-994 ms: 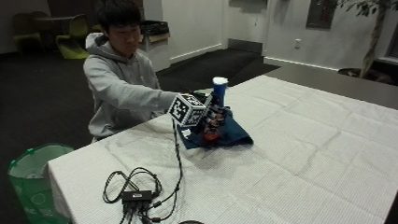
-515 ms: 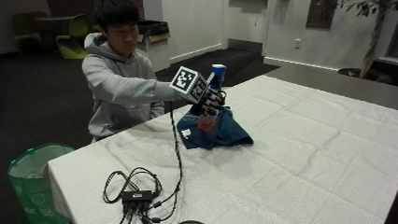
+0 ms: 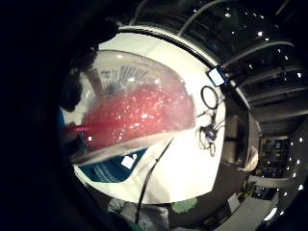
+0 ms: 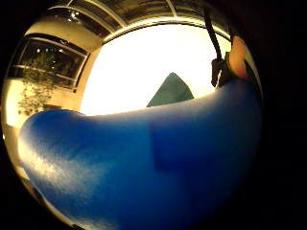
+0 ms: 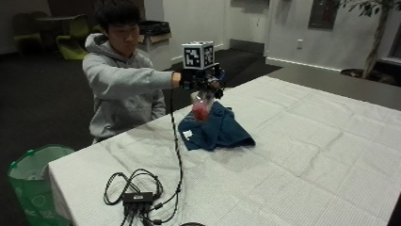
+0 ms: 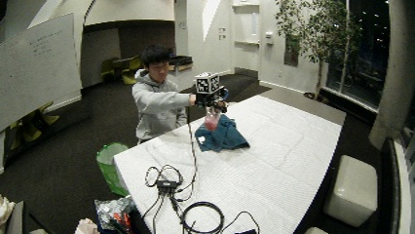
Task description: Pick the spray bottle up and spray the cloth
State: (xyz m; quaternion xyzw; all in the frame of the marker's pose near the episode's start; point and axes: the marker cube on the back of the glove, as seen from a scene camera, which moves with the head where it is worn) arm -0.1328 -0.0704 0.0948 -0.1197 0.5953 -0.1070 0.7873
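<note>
Gloved right hand raised above the worktop, fingers curled round the top of the spray bottle. Bottle hanging clear of the surface, tilted, its lower part holding red liquid, just above the near edge of the cloth. Cloth dark blue-green, bunched in a heap on the white worktop, a small white tag showing on its side. In the little finger side palm view, bottle body close to the palm, clear plastic with red liquid, cloth beneath it on the worktop. In the thumb side palm view, blue bottle top filling most of the picture, a corner of cloth beyond it. Near the worktop's front edge, a black box with looped cables. Beside the worktop, a green bag on the floor.
</note>
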